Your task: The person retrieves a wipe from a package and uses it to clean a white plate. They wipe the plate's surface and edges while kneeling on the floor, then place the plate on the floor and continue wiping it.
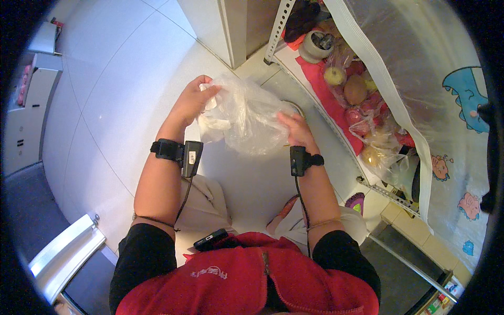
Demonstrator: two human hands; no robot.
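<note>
A crumpled clear plastic bag [252, 118] is spread between my two hands above the tiled floor. At its upper left edge, my left hand [197, 96] pinches the plastic between thumb and fingers. My right hand [295, 128] is at the bag's right side, partly behind the film, with its fingers against the plastic; how firmly it grips cannot be made out. White patches show through the film near my left hand. Part of a round rim [295, 106] peeks out beyond the bag by my right hand. Most of that object is hidden.
To the right stands a perforated metal shelf rack [277, 31] holding bagged fruit or vegetables [356, 90] and a stone mortar [315, 47]. A clear plastic cover [441, 98] with cartoon dinosaurs hangs over it. A white door frame [228, 31] rises ahead; a white cabinet [33, 114] stands far left.
</note>
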